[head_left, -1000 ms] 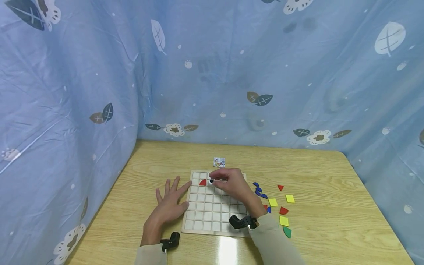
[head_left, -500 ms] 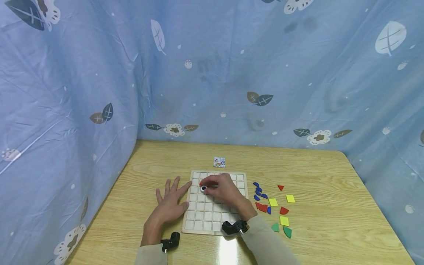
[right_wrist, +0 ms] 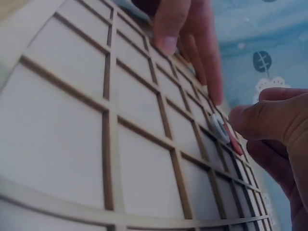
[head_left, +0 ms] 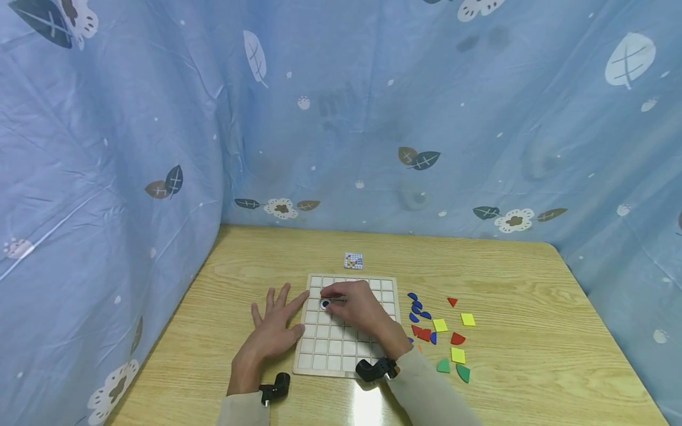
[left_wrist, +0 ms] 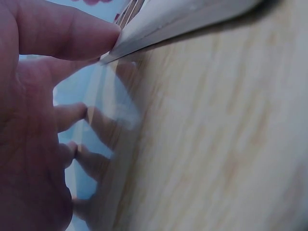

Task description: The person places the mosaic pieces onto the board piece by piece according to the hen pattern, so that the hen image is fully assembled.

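Observation:
A wooden grid board [head_left: 319,346] lies on the table. My right hand [head_left: 362,307] is over its upper left part, thumb and forefinger curled at a white disc [head_left: 325,303] with a black centre. In the right wrist view the disc [right_wrist: 219,128] is at the board's surface beside a red piece [right_wrist: 233,139], the thumb tip close against it. That red piece is mostly covered by my fingers in the head view. My left hand [head_left: 274,325] rests with spread fingers at the board's left edge; its thumb [left_wrist: 96,36] touches the rim.
Right of the board lie several blue half-discs [head_left: 416,309], yellow squares [head_left: 439,325], red pieces [head_left: 423,334] and green quarter-circles [head_left: 463,373]. A small patterned card [head_left: 353,261] is behind the board. A blue curtain [head_left: 341,118] surrounds the table's back and sides.
My right hand has moved left and slightly nearer with the disc, from right of the red quarter-circle to just below it. In the last half second it shifted only slightly. The left hand has stayed put.

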{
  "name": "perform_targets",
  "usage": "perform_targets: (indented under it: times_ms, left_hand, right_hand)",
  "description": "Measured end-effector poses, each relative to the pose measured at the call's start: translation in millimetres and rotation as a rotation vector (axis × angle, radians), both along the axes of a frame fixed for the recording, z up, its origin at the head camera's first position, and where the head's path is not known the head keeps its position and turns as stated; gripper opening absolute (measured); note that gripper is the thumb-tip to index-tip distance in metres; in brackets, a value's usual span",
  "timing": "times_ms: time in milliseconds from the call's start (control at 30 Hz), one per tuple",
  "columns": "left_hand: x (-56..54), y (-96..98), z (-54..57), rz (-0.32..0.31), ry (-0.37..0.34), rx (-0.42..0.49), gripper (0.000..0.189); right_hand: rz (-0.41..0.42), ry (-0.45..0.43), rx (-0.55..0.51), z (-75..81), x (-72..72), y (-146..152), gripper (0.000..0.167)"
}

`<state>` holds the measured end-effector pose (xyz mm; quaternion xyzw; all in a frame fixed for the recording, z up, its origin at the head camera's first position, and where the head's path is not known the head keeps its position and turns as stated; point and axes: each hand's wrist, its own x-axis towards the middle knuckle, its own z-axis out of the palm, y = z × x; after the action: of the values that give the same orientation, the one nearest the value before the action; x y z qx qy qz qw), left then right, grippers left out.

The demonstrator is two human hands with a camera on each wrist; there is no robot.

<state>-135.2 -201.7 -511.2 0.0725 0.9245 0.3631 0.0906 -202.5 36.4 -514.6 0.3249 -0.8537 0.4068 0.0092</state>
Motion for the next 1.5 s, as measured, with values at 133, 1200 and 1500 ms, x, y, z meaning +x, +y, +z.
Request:
perform_targets:
  times_ms: [133,1200,1500]
  left_hand:
    - [-0.7,0.8,0.4,0.002,0.006,-0.004,0.071]
    - [-0.4,1.3,-0.6,0.003,-0.004,-0.011,0.074]
    - [-0.1,2.6,1.2,0.008,-0.017,-0.006,0.073]
  right_hand:
    - [0.028,-0.003,0.032,4.4,2.0,1,0.024]
    - [-0.236,-0.023,-0.084,27.7,62.9,154,0.034]
    - [-0.462,0.055,-0.016,37.2,83.9,222,0.038]
